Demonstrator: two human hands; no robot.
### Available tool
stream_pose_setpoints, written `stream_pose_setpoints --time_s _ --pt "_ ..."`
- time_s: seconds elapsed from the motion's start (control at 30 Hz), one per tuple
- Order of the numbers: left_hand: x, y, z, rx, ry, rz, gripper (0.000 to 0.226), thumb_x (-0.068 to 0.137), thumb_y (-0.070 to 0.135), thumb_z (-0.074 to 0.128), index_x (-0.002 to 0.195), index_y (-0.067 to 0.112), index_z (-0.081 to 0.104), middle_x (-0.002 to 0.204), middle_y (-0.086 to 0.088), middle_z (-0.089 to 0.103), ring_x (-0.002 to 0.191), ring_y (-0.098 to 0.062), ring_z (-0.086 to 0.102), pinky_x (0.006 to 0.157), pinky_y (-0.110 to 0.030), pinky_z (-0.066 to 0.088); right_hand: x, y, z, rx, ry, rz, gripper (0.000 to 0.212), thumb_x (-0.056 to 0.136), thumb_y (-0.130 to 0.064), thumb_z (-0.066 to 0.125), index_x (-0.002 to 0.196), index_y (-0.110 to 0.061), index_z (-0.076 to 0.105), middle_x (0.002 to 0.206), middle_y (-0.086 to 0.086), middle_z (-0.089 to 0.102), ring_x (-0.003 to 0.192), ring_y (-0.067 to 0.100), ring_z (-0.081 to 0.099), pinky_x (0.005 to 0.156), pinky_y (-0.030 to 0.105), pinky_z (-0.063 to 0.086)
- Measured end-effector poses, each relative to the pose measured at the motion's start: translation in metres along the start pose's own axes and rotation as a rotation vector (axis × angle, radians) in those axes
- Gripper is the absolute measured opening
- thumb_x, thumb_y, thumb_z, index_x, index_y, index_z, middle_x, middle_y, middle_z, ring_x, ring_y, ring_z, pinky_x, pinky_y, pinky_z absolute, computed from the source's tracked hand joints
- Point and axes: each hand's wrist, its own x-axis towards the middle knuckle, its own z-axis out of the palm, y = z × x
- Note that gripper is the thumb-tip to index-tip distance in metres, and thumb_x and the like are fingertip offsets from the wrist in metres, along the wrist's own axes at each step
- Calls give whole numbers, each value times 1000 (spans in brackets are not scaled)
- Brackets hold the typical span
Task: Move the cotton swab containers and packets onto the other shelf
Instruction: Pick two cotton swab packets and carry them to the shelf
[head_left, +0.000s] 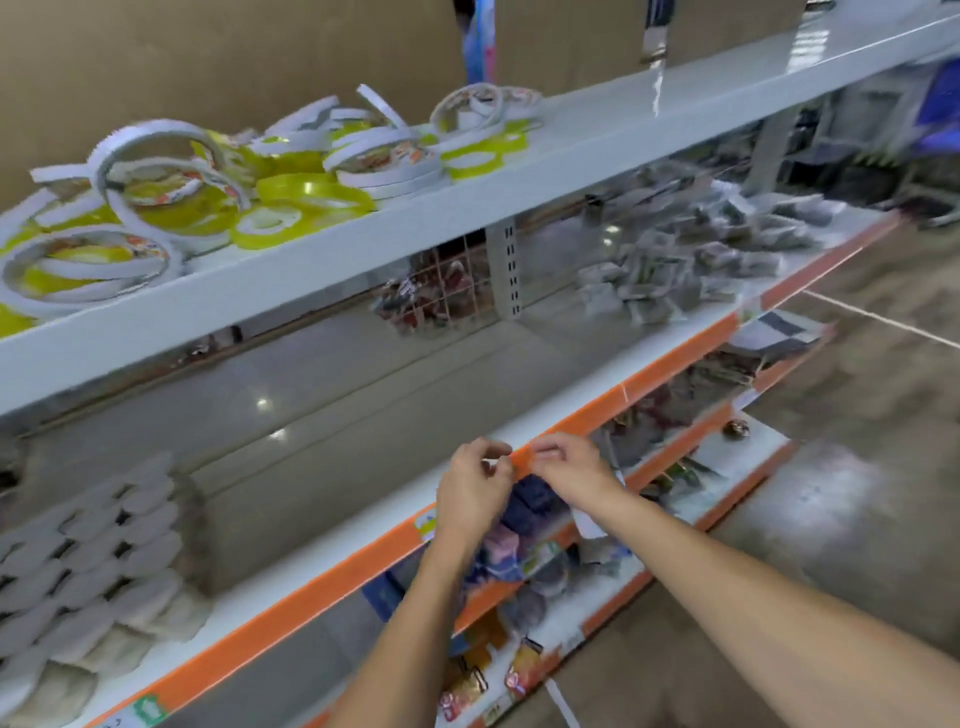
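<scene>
I see both hands together at the orange front strip (332, 590) of the middle shelf (363, 415). My left hand (475, 486) has its fingers curled toward the strip's upper edge, and my right hand (569, 467) is just beside it with its fingers bent over the same edge. Whether they pinch something small there or only touch the strip, I cannot tell, because the picture is blurred from motion.

The cotton swab containers (98, 561) are on the left part of this middle shelf, well apart from the hands. They are stacked in rows, and their round pale ends point toward the front and a little to the right, so the long axis goes back into the shelf. Lower in the same pile there are soft whitish packets (135, 644). On the right part of the same shelf lies a loose heap of grey packets (691, 260), with no common direction.

About writing: I cannot read any word. A green label (148, 709) and a second small label (427, 522) sit on the orange strip, but their text is too blurred. The tape rolls (218, 182) on the top shelf (467, 208) have red-orange printing inside the rings, also not readable.
</scene>
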Motion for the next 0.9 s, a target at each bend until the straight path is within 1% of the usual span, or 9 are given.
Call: stream_pose_setpoints --time_s 0.17,0.33,0.43,0.5,0.63,0.73,0.77,0.83,0.9 --pt "30 56 59 -39 -99 95 16 90 18 59 99 19 73 96 3 74 87 -15 67 79 -28 50 14 21 -78 47 64 98 23 84 -15 67 105 -25 66 98 -4 67 85 10 64 66 22 49" --pt "53 96 112 -55 -202 190 16 90 17 59 99 16 72 98 3 72 88 -15 65 78 -28 49 22 44 -140 79 177 181 24 81 -17 67 103 -26 68 101 -2 70 94 18 67 85 34 55" --pt "64 115 140 -60 -256 216 18 91 20 59 104 20 72 98 10 68 89 -8 63 76 -21 43 27 53 -168 104 223 207 20 81 -19 67 95 -32 67 99 -6 69 93 13 66 75 27 53" --pt "73 125 157 -89 -303 212 18 91 20 59 104 21 72 98 10 69 90 -10 64 77 -23 45 33 57 -183 104 244 209 18 79 -22 66 93 -34 67 98 -10 68 94 10 65 69 22 48" --pt "100 145 191 -95 -370 215 15 91 21 60 101 23 70 99 9 70 90 -10 63 79 -23 46 56 62 -213 124 316 222 19 78 -20 63 92 -33 67 98 -8 70 94 13 67 78 27 53" --pt "131 164 215 -112 -383 248 14 90 20 62 85 32 67 88 15 69 83 -5 62 70 -8 42 85 61 -234 175 402 197 21 79 -14 61 92 -29 70 93 -5 73 86 13 68 72 25 51" --pt "143 170 222 -117 -390 255 16 89 20 62 82 35 65 86 15 69 82 -5 63 69 -8 42 96 61 -241 196 430 187 22 81 -10 61 92 -26 71 93 -2 73 83 14 67 69 23 51" --pt "167 182 237 -134 -411 251 12 89 23 62 89 33 69 93 11 73 89 -9 66 78 -21 49 115 60 -254 229 467 162 24 85 -2 58 93 -21 70 92 4 72 77 14 65 65 19 50" --pt "190 196 250 -159 -431 252 13 90 24 61 97 28 71 100 6 73 93 -12 67 84 -28 52 133 58 -268 217 477 146 25 86 -1 58 90 -23 68 87 2 70 78 14 64 68 20 51"
